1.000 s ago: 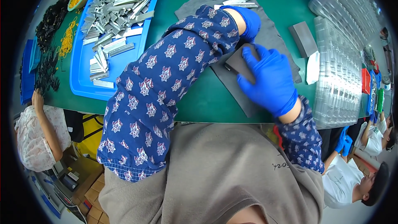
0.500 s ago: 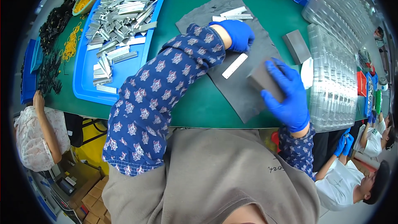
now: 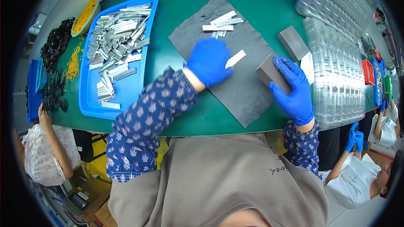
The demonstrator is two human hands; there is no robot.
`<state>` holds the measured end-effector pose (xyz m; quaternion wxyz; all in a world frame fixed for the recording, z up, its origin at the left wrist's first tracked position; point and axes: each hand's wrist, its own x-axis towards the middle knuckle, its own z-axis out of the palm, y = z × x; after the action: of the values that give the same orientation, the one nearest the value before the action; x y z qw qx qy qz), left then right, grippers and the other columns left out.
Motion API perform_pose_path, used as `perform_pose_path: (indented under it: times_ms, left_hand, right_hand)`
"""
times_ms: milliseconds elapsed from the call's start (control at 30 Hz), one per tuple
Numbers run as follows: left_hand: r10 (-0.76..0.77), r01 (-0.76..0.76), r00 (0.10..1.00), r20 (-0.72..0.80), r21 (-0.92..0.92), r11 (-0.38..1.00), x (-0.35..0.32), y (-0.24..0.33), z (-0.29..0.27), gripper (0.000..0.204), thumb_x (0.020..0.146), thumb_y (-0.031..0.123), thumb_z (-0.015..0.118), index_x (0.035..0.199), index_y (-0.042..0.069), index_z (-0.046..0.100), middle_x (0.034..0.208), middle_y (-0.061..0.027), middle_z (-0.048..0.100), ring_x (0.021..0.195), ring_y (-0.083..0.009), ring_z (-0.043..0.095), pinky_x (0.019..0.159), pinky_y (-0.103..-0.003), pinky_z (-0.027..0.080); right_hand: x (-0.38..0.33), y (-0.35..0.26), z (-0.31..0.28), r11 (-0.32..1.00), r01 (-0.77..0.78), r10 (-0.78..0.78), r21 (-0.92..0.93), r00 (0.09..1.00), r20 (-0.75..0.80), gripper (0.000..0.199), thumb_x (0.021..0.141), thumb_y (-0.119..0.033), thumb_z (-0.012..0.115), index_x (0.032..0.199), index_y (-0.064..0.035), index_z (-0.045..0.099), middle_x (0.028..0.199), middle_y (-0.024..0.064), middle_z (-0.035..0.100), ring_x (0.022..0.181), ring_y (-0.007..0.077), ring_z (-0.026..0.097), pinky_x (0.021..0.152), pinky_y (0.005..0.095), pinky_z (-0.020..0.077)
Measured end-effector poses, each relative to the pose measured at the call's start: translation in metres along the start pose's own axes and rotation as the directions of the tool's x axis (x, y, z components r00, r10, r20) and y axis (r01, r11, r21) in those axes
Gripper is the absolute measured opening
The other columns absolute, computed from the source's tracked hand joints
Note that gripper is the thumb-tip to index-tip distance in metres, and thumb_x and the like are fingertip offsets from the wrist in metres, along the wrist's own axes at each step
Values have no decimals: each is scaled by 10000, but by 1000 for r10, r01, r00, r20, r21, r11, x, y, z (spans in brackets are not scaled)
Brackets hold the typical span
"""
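Note:
My left hand (image 3: 208,63), in a blue glove, is closed at the left part of the dark grey cloth (image 3: 246,101). A flat silver-white metal strip (image 3: 236,59) juts out from between its thumb and fingers; the strip's near end is hidden. My right hand (image 3: 292,90), gloved too, grips a dark grey rectangular block (image 3: 271,75) over the cloth's right side, fingers on top and thumb along the near side. Several similar metal strips (image 3: 223,22) lie loosely crossed on the far part of the cloth.
At left, a blue tray (image 3: 136,94) holds many metal pieces. Beyond it are a bowl of yellow bands (image 3: 85,16) and black parts (image 3: 54,88). A second grey block (image 3: 292,43) lies right of the cloth, beside stacked clear plastic trays (image 3: 336,80). Co-workers sit at both sides.
My left hand has come back from the far strips, toward me and leftward, onto the nearer strip. My right hand keeps its hold on the grey block. The whole view has shifted slightly.

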<state>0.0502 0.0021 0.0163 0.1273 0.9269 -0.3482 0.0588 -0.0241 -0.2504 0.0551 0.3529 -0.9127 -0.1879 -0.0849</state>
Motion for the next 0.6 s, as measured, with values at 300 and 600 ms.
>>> perform_pose_path:
  times_ms: [300, 600]
  left_hand:
    - [-286, 232, 938, -198, -257, 938, -42, 28, 10, 323, 683, 298, 791, 843, 68, 630, 861, -106, 575, 827, -302, 556, 731, -419, 448]
    - [-292, 235, 941, -168, -292, 927, -44, 30, 28, 260, 734, 298, 721, 829, 93, 592, 833, -93, 537, 817, -291, 539, 734, -429, 405]
  right_hand:
    - [29, 2, 24, 923, 123, -100, -364, 992, 82, 585, 796, -256, 679, 1342, -102, 538, 1314, 231, 516, 1139, 407, 517, 984, 453, 403]
    - [40, -29, 51, 806, 189, -56, -561, 968, 246, 566, 762, -326, 637, 1284, -117, 568, 1248, 212, 542, 1058, 369, 546, 885, 445, 424]
